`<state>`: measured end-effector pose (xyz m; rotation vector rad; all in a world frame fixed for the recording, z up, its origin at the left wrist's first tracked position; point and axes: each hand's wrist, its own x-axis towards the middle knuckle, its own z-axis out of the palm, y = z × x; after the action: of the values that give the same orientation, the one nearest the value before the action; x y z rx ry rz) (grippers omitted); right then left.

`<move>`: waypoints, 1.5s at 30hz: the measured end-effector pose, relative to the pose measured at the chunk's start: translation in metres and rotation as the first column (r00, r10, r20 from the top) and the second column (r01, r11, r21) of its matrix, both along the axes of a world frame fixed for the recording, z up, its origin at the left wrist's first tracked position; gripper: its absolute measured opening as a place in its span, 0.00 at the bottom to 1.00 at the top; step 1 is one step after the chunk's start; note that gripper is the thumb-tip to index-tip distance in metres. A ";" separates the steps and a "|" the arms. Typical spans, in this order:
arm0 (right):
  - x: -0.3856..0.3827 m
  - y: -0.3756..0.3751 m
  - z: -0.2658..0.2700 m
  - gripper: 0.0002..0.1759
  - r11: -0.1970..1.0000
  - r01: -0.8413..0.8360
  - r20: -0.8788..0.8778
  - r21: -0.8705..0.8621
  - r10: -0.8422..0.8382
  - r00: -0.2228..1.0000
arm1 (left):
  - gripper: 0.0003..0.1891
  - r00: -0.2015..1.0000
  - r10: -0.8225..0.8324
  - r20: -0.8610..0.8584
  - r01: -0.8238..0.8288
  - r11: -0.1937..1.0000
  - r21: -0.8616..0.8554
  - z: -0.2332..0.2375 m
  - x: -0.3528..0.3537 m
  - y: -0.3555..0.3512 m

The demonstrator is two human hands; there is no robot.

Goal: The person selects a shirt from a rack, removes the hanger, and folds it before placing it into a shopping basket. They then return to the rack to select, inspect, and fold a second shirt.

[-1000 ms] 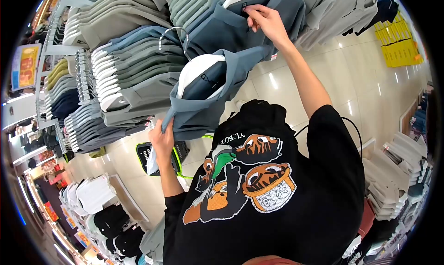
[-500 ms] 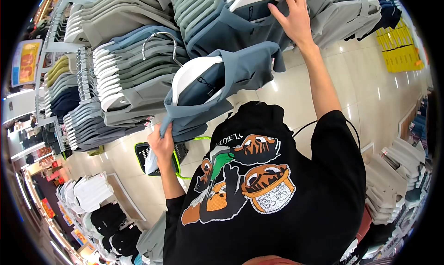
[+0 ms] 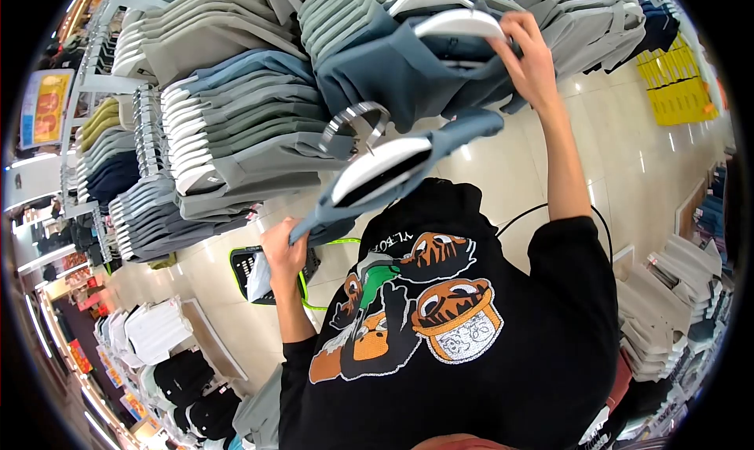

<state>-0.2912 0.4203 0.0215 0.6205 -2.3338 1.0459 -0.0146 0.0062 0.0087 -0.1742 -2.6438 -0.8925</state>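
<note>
A blue-grey shirt point(image 3: 463, 128) on a white hanger point(image 3: 381, 167) with a metal hook is off the rack, in front of my chest. My left hand point(image 3: 284, 246) is closed on the shirt's shoulder at its lower left end. Beyond it, at the front of the hanging row, another blue-grey shirt point(image 3: 377, 69) sits on its own white hanger point(image 3: 463, 26). My right hand point(image 3: 528, 57) has its thumb and fingers closed on the right end of that hanger.
Rows of grey-green shirts point(image 3: 251, 120) hang on the racks at the left and top. A black basket point(image 3: 245, 273) with green edges stands on the floor. Yellow packs point(image 3: 679, 85) are at the right, folded clothes point(image 3: 667, 293) lower right, a white shirt pile point(image 3: 157, 328) lower left.
My right hand has taken hold of the rack shirt's hanger and brought it toward me. The shirt in my left hand has swung right and turned more edge-on.
</note>
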 end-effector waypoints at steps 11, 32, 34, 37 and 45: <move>0.099 0.002 0.012 0.08 0.973 -0.228 0.320 -0.047 0.230 0.919 | 0.09 0.982 -0.190 -0.003 0.190 0.982 0.016 0.004 -0.044 0.024; 0.045 -0.006 0.005 0.14 0.827 -0.449 0.568 -0.338 0.560 0.603 | 0.13 0.961 -0.266 0.067 0.262 0.963 0.065 0.001 -0.098 0.042; 0.033 -0.008 0.012 0.19 0.760 -0.358 0.636 -0.543 0.650 0.415 | 0.13 0.968 -0.245 0.059 0.244 0.969 0.027 -0.004 -0.089 0.036; -0.006 -0.020 -0.015 0.24 0.811 -0.179 0.563 -0.557 0.527 0.636 | 0.12 0.980 -0.194 0.037 0.193 0.981 0.034 -0.015 -0.071 0.026; -0.057 -0.076 -0.054 0.18 0.797 -0.008 0.571 -0.604 0.439 0.694 | 0.09 1.000 0.026 0.015 -0.027 0.998 0.059 -0.033 -0.044 0.008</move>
<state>-0.3487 0.3442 -0.0321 0.3087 -2.3207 2.3274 -0.0590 0.0147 -0.0245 -0.1187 -2.6228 -0.9657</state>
